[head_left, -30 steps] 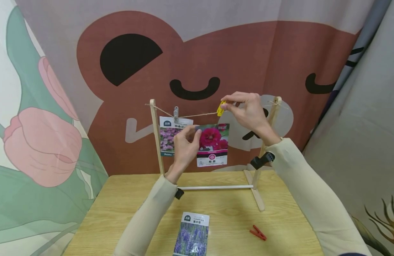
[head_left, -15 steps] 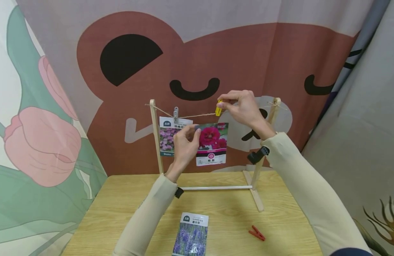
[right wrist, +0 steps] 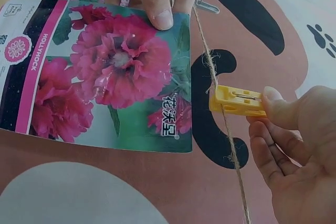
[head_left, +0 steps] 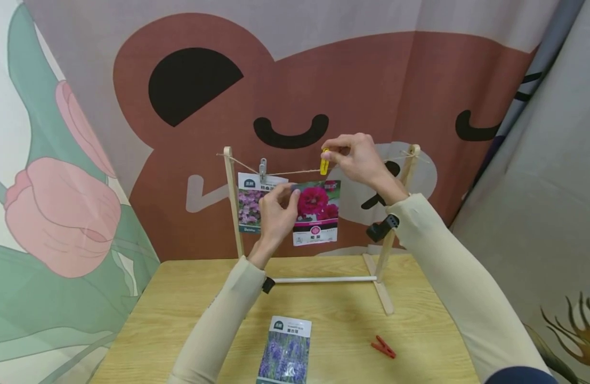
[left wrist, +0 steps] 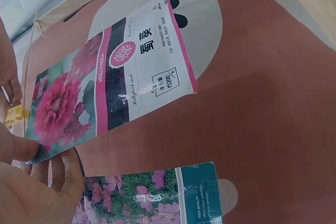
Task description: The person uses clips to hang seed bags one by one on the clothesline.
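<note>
My left hand [head_left: 277, 213] pinches the upper left corner of a hollyhock seed packet [head_left: 316, 213], red flowers facing me, just below the string. The thumb lies over its front in the right wrist view. With thumb and fingers my right hand [head_left: 364, 162] pinches a yellow clothespin [right wrist: 239, 100], whose jaws sit at the twine [right wrist: 239, 177]. The packet's top edge is a short way from that clothespin. Left of it, a grey clothespin [head_left: 263, 168] holds a pink-flowered seed packet [head_left: 249, 205] on the string, partly hidden by my left hand.
The string runs between two wooden posts [head_left: 232, 208] of a stand with a white crossbar [head_left: 325, 279]. On the wooden table [head_left: 342, 325] lie a lavender-flowered seed packet [head_left: 285, 352] and a red clothespin [head_left: 383, 346]. A printed curtain [head_left: 357, 80] hangs behind.
My right hand has moved slightly left along the string with the yellow clothespin, which now stands more upright. The left hand and the hollyhock packet have hardly moved.
</note>
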{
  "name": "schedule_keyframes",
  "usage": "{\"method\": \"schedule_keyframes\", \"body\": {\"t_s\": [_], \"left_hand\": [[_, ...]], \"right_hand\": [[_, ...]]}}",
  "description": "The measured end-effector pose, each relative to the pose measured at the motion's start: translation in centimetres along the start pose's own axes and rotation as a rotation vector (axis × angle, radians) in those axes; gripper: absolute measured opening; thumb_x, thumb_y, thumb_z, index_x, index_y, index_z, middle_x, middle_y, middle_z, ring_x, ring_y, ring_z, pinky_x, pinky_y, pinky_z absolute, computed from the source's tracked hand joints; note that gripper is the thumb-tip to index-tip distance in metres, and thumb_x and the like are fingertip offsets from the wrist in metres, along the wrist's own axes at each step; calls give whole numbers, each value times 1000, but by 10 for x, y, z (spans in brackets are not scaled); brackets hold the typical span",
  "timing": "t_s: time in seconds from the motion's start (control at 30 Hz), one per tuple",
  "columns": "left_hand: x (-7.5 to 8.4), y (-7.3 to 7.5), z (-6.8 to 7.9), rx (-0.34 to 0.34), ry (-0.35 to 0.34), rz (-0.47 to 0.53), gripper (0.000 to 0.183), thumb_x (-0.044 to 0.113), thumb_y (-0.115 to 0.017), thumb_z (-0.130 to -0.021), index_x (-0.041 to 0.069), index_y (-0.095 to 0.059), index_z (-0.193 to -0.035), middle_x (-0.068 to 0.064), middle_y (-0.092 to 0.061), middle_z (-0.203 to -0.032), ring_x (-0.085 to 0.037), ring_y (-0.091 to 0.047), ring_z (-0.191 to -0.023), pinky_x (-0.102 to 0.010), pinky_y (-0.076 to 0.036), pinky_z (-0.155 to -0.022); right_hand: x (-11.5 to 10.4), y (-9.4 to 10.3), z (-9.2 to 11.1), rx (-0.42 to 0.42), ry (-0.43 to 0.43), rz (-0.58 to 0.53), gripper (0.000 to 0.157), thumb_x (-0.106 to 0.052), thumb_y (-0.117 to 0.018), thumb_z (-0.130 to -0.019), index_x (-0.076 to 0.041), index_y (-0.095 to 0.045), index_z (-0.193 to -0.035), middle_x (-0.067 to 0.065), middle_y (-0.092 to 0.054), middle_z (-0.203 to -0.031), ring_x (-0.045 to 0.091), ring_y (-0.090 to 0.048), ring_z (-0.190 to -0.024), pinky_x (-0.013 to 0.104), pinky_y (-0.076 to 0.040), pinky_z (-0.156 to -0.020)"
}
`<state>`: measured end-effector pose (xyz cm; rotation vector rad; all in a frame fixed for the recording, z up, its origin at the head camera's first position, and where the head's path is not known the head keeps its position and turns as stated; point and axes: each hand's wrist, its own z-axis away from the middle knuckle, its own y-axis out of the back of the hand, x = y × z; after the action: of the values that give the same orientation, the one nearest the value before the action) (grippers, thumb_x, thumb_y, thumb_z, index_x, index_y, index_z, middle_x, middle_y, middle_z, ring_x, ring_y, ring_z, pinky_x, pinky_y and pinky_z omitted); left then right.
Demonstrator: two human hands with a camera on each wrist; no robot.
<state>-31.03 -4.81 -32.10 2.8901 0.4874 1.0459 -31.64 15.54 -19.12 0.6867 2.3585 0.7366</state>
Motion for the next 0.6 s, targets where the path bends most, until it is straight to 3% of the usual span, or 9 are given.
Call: {"method": "schedule_keyframes", "body": {"t_s": [0.6], "left_hand": [[3, -2, -4, 3, 2, -6, 11, 13, -67, -96, 7, -73, -104, -4, -77, -87, -12, -62, -63, -28, -46, -59]], "right_hand": [[-1, -4, 2, -61, -36, -10, 20, -19, -72, -93, -8, -77, -109, 5, -73, -92, 20, -66, -76, 34, -52, -64]]}}
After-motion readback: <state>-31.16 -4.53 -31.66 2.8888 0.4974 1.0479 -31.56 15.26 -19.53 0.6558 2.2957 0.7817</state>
